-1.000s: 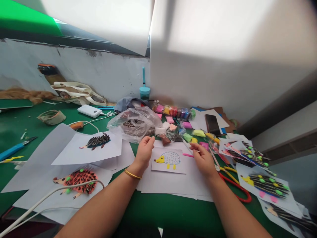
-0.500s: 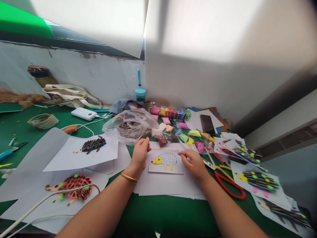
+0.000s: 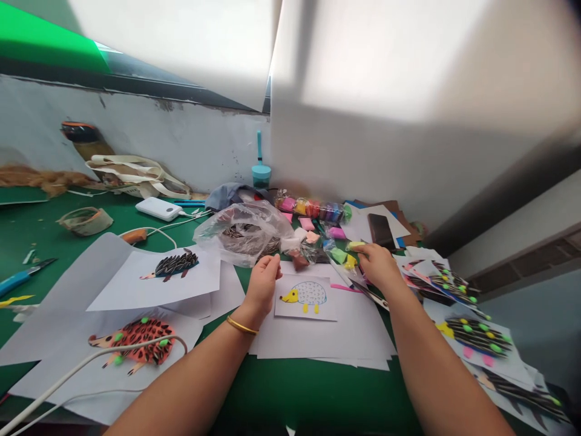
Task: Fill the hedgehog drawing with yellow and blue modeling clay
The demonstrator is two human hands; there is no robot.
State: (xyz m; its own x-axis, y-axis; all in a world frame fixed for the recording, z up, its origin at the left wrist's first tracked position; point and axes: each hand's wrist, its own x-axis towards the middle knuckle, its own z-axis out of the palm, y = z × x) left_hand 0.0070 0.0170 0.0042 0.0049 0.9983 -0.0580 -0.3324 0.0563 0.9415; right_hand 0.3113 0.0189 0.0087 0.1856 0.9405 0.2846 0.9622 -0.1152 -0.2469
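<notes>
On a stack of white paper [image 3: 318,339] lies a small card with a hedgehog drawing [image 3: 308,297], its face and feet yellow and its body outlined in blue. My left hand [image 3: 263,281] is closed at the card's upper left corner, thumb pressed to the fingers; whatever it may hold is hidden. Beyond the card's right side, my right hand [image 3: 380,264] reaches over the clay packets with its index finger stretched out. Its fingertips are at a yellow clay packet [image 3: 355,245], whether gripping it I cannot tell. Scissors [image 3: 373,295] lie partly under the right wrist.
A clear plastic bag [image 3: 245,230] holds dark striped seeds. Beside it are brown clay [image 3: 299,260] and several coloured packets. Seed-covered hedgehog pictures [image 3: 136,345] lie left, more [image 3: 476,333] at right. A white cable [image 3: 82,363] crosses the left papers; a phone [image 3: 380,231] lies behind.
My right hand has moved from the card's right edge up and right to the clay packets, and its wrist now covers the scissors' handles. My left hand stays by the card.
</notes>
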